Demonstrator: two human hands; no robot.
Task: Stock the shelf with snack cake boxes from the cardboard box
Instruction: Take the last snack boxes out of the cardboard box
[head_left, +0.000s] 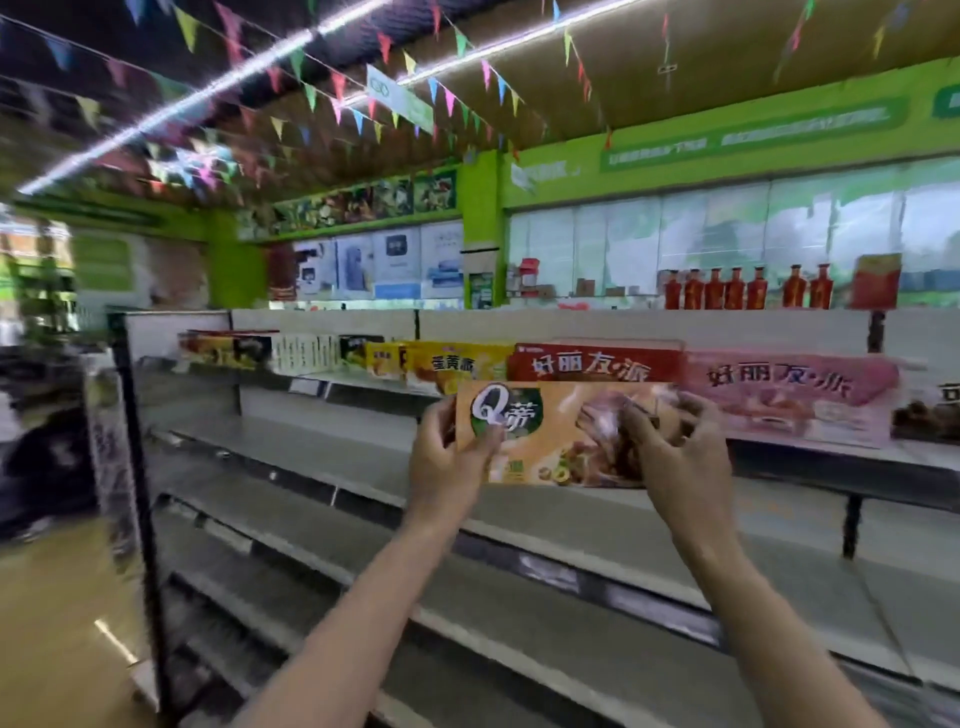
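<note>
Left hand (447, 457) and right hand (675, 452), arms raised, each clamped on orange snack cake box (550, 441) ends.

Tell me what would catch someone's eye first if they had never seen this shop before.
First the orange snack cake box, held up in the middle of the view with the left hand gripping its left end and the right hand its right end. Just behind it, the top shelf carries a row of boxes, among them a red box and a pink box. Overhead, strings of coloured pennants cross the ceiling.
</note>
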